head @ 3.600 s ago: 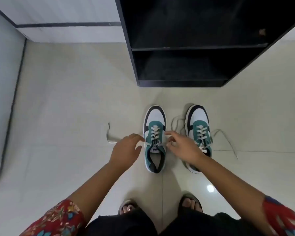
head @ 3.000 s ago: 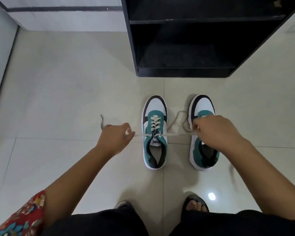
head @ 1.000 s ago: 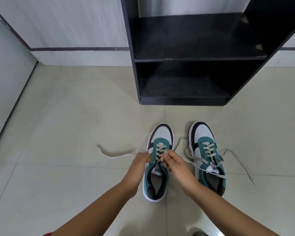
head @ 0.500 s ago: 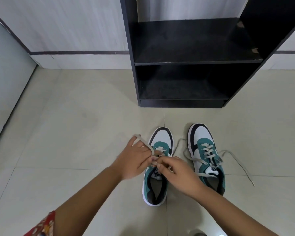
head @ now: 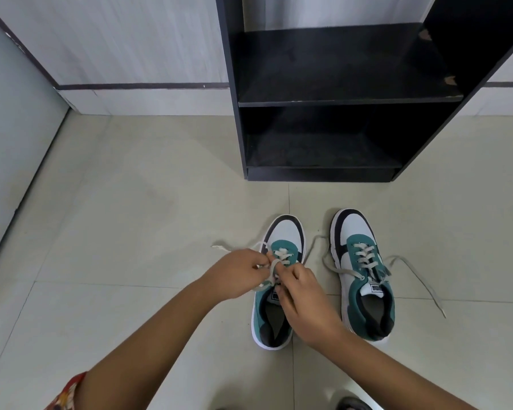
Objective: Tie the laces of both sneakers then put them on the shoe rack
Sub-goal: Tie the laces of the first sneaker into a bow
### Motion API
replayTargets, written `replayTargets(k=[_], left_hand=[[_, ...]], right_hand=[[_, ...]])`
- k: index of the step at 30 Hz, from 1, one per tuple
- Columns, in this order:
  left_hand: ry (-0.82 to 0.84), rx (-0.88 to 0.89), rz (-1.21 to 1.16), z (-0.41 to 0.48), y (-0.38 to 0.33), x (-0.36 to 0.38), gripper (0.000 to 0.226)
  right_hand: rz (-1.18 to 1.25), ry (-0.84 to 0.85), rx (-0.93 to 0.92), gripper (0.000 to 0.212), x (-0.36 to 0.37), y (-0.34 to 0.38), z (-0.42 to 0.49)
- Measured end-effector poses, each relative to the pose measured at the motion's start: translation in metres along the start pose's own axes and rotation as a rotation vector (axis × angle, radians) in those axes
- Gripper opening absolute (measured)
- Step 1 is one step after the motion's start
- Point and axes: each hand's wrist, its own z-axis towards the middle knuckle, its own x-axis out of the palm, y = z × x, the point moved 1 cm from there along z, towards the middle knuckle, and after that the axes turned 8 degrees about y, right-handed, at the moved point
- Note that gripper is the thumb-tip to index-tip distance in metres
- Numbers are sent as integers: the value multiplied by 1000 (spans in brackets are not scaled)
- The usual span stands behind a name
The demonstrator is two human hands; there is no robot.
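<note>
Rack dead ahead across the floor, both sneakers toe-on to it, and over the left sneaker the left hand and right hand pinch its lace mid-knot, right sneaker beside, untied.

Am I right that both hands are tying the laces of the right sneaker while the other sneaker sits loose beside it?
Not quite. In the head view the left hand and right hand work the laces of the left sneaker; the right sneaker sits loose beside it.
</note>
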Motion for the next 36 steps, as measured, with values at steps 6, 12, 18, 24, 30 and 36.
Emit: replayTargets(k=[6, 12, 18, 24, 30, 36], left_hand=[[-71, 92, 86, -10, 2, 2, 32], [-517, 88, -70, -13, 19, -10, 45], [-685, -70, -162, -13, 54, -8, 51], [-448, -523, 265, -16, 100, -13, 51], [-273, -297, 317, -8, 97, 10, 37], [-307, 275, 4, -2, 55, 38, 24]], right_hand=[[205, -76, 57, 10, -8, -2, 5], [751, -222, 178, 20, -48, -8, 6], [425, -96, 381, 47, -96, -29, 1], [-472, 172, 511, 9, -84, -33, -7], [-662, 303, 306, 36, -59, -12, -1], [-453, 248, 184, 47, -27, 3, 5]])
